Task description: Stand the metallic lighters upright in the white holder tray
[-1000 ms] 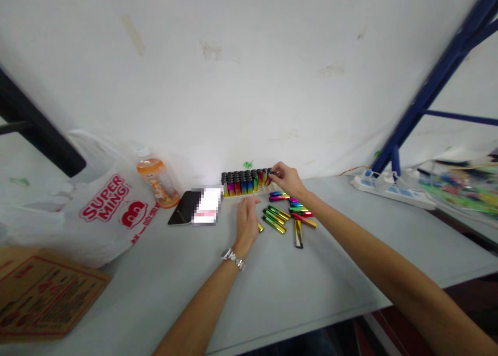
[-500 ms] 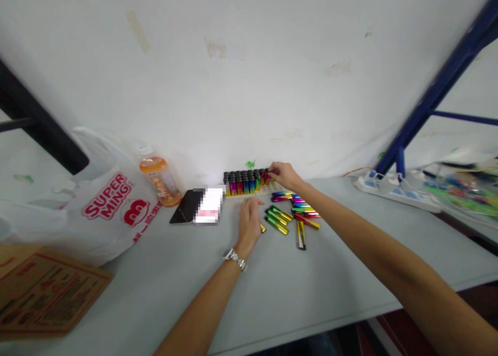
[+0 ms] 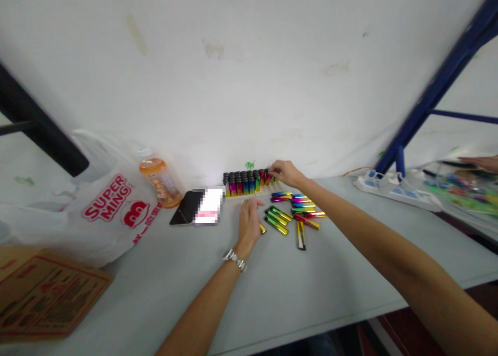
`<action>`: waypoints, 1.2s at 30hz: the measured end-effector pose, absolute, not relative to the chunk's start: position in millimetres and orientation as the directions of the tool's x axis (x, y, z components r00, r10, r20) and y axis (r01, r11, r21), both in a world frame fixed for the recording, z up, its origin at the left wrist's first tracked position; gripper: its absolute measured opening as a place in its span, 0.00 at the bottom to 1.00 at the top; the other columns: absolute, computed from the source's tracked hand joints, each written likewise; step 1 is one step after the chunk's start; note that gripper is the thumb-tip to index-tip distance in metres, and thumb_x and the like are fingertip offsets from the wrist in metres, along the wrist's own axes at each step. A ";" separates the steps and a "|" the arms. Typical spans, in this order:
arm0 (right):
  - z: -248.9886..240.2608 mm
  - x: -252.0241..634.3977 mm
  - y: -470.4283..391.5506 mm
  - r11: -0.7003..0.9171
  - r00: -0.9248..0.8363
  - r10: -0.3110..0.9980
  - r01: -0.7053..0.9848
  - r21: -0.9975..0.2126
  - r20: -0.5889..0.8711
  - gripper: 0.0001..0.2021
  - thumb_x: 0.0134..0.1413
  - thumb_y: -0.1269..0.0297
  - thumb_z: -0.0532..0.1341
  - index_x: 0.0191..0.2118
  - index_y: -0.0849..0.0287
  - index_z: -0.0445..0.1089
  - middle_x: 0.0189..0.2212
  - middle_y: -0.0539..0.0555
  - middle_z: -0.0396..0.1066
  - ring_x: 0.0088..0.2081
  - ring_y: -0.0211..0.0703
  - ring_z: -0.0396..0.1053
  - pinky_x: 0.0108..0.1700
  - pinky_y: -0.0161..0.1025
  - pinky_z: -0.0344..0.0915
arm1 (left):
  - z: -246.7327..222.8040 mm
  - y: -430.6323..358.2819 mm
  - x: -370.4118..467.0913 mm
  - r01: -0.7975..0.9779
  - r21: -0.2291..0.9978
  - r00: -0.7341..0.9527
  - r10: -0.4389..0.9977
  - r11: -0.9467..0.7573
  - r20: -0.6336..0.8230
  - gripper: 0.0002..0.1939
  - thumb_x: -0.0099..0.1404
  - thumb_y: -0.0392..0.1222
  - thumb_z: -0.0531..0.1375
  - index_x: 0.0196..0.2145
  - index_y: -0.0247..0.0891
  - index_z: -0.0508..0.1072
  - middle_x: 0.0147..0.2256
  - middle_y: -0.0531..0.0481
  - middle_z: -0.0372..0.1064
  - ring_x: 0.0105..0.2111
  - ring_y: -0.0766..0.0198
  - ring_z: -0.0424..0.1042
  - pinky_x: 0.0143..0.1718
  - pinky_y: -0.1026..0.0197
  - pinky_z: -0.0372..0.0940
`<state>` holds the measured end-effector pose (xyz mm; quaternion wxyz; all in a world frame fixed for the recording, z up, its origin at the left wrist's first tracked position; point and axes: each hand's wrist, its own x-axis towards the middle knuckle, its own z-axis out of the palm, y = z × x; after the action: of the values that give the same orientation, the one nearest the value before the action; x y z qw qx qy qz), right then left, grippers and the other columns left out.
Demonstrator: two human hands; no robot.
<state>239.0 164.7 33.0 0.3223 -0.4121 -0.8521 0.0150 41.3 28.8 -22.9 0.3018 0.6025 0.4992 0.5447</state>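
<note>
Shiny multicoloured lighters [image 3: 239,187] with black tops stand upright in rows in a pale tray [image 3: 277,189] against the wall. At the tray's right end, my right hand [image 3: 287,173] pinches the top of a lighter [image 3: 271,178], its fingertips partly hiding it. In front of the tray my left hand [image 3: 249,222] rests with curled fingers. The gold end of another lighter [image 3: 263,229] sticks out from under its palm; the rest is hidden. Several loose lighters [image 3: 278,221] lie on the table between my hands and beneath my right forearm.
Left of the tray lie a black phone-like slab [image 3: 184,208] and a blurred white item [image 3: 209,206]. Beyond stand an orange drink bottle [image 3: 159,179], a white plastic bag [image 3: 112,210] and a cardboard box [image 3: 50,293]. A power strip [image 3: 397,191] sits right; another person's hand [image 3: 482,162] is at the edge.
My right hand has shifted very slightly rightward at the tray's end. My left hand has stayed put. Another person's hand has come into view at the right edge.
</note>
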 end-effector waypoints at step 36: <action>4.5 209.5 107.6 0.397 -0.353 0.811 0.918 0.005 0.466 0.35 0.58 0.74 0.52 0.71 0.66 0.45 0.53 0.66 0.72 0.56 0.60 0.58 0.53 0.49 0.55 | -27.2 31.8 44.4 0.259 0.912 -0.027 0.941 -0.318 0.336 0.21 0.71 0.47 0.42 0.32 0.40 0.72 0.37 0.47 0.72 0.41 0.59 0.69 0.47 0.55 0.65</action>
<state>209.5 107.6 4.5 0.1994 -0.5328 -0.8115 -0.1337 44.4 31.8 -27.2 0.3237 0.6177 0.4859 0.5269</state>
